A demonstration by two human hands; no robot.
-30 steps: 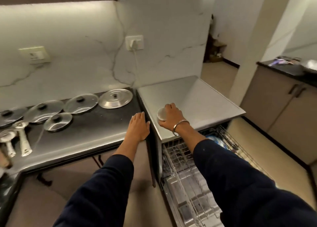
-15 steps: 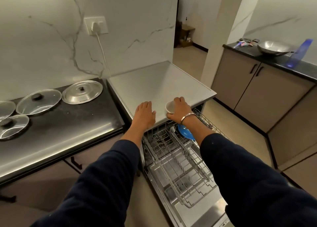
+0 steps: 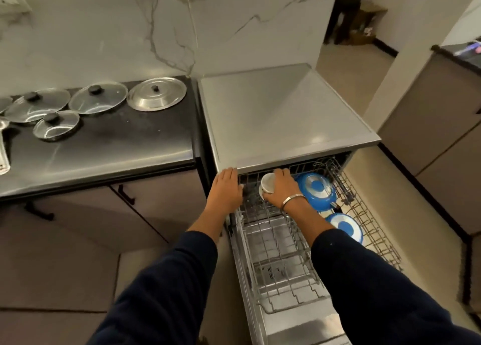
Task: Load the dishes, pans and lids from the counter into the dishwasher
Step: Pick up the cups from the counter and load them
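Right hand (image 3: 282, 188) grips a small white cup (image 3: 268, 183), fingers curled round it, above the pulled-out dishwasher rack (image 3: 286, 243). Just right of the grip: two blue pans (image 3: 316, 191). Left hand (image 3: 226, 188), fingers straight, presses the dishwasher top edge (image 3: 286, 159)

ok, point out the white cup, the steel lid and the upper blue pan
white cup (image 3: 268, 183), head view, its side wall
steel lid (image 3: 156, 94), head view, its dome
upper blue pan (image 3: 316, 191), head view, its underside
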